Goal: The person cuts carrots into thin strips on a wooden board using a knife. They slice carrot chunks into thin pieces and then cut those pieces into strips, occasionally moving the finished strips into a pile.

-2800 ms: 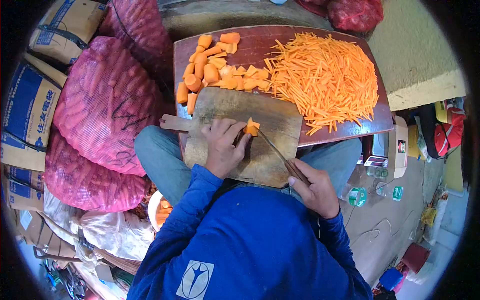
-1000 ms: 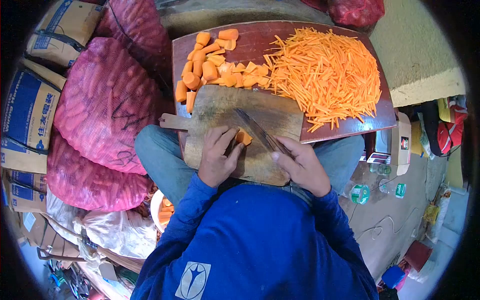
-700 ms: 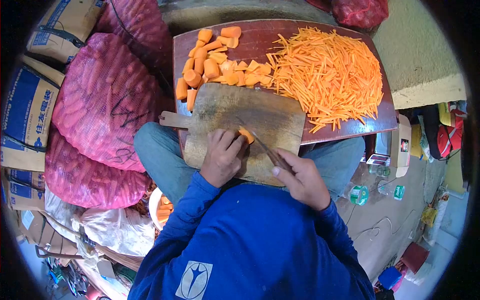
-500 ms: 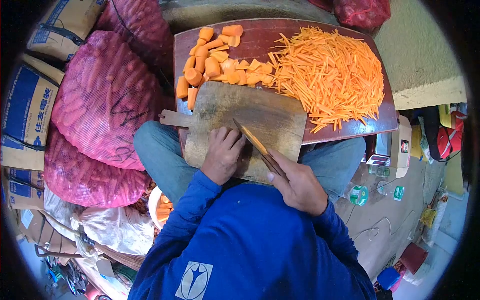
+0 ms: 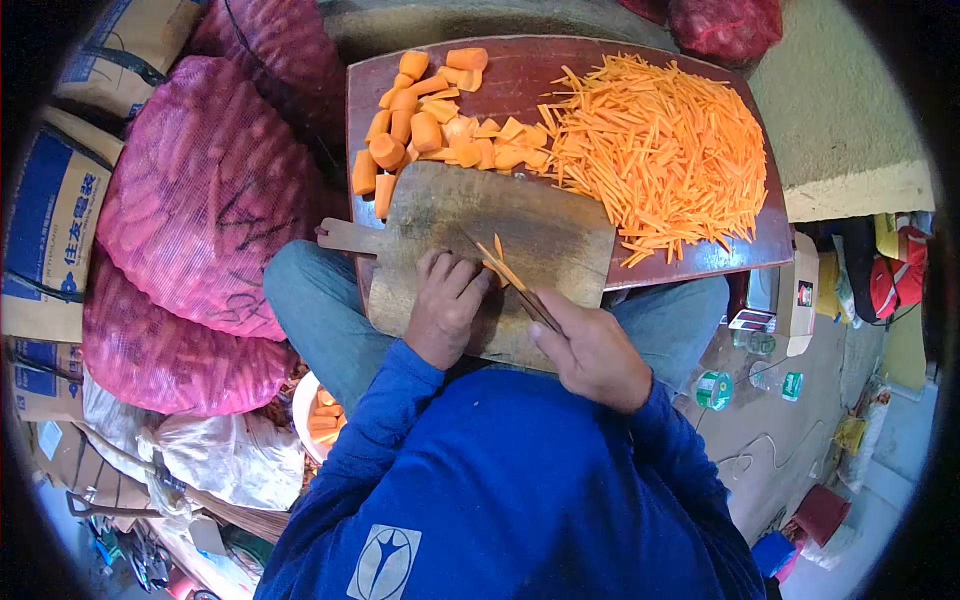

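Observation:
My right hand [image 5: 600,355] is wrapped round the handle of a knife [image 5: 532,305], its blade pointing up and left over a worn wooden cutting board [image 5: 540,215]. Thin carrot strips [image 5: 498,252] stand along the blade. On the board just left of the knife, my left hand [image 5: 445,305] is closed, fingers curled down on a carrot piece [image 5: 496,278]. Those fingers hide most of that piece. Beyond the board, carrot chunks and slices [image 5: 425,130] lie at the left. A large heap of carrot sticks [image 5: 665,150] covers the right side.
The board rests on the near edge of a dark red table [image 5: 520,60], over my crossed legs. Pink mesh sacks of carrots [image 5: 200,210] are piled at the left. A white tub [image 5: 308,415] with carrots stands by my left knee. Plastic bottles [image 5: 714,390] are on the floor at the right.
The knife has tipped slightly, and thin carrot strips now show beside its blade. My right hand has shifted a little to the left; my left hand stays nearly in place.

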Action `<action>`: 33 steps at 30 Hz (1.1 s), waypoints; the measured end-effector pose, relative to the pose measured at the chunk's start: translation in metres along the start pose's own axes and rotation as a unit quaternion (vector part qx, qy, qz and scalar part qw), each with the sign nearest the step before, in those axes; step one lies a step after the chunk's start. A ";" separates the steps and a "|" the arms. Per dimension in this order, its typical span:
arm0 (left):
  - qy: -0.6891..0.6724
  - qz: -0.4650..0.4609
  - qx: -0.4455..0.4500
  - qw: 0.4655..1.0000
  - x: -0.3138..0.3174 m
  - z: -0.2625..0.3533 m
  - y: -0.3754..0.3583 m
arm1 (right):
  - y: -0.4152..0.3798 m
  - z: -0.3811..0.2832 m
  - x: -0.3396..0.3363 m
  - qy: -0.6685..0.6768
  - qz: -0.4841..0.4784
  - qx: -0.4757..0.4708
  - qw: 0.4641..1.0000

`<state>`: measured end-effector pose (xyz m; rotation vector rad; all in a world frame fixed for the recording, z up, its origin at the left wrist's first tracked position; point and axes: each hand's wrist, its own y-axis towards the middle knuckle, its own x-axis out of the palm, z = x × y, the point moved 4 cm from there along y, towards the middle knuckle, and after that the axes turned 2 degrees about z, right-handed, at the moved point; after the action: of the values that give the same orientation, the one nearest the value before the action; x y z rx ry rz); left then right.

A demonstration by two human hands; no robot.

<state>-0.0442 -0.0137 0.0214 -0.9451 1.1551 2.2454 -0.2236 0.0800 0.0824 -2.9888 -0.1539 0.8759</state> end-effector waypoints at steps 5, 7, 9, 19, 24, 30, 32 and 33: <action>0.027 -0.017 -0.004 0.999 -0.004 0.002 -0.002 | -0.011 -0.007 0.001 -0.008 -0.017 0.034 0.999; 0.019 -0.006 -0.015 1.000 -0.004 0.003 -0.001 | 0.000 -0.003 0.005 -0.013 -0.022 0.041 0.999; 0.025 -0.002 -0.011 1.000 -0.004 0.004 -0.003 | 0.011 -0.001 0.007 -0.037 -0.051 0.054 0.996; 0.035 -0.003 -0.008 0.999 -0.006 0.004 -0.005 | 0.007 -0.001 0.013 -0.043 -0.033 0.035 0.998; 0.047 -0.014 -0.015 0.999 -0.004 0.002 -0.010 | 0.002 -0.012 0.003 0.032 -0.037 0.063 0.997; 0.029 0.006 -0.019 0.999 -0.001 -0.002 -0.011 | 0.021 -0.003 0.017 -0.057 -0.048 0.051 0.996; 0.038 0.017 -0.013 0.999 -0.002 -0.002 -0.012 | 0.020 -0.002 0.014 -0.043 -0.040 0.039 0.997; 0.033 0.010 -0.021 0.999 -0.002 -0.002 -0.012 | 0.019 -0.003 0.011 -0.029 -0.035 0.029 0.999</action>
<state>-0.0346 -0.0092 0.0156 -1.0354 1.1552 2.2771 -0.2112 0.0619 0.0777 -2.8871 -0.2287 0.9420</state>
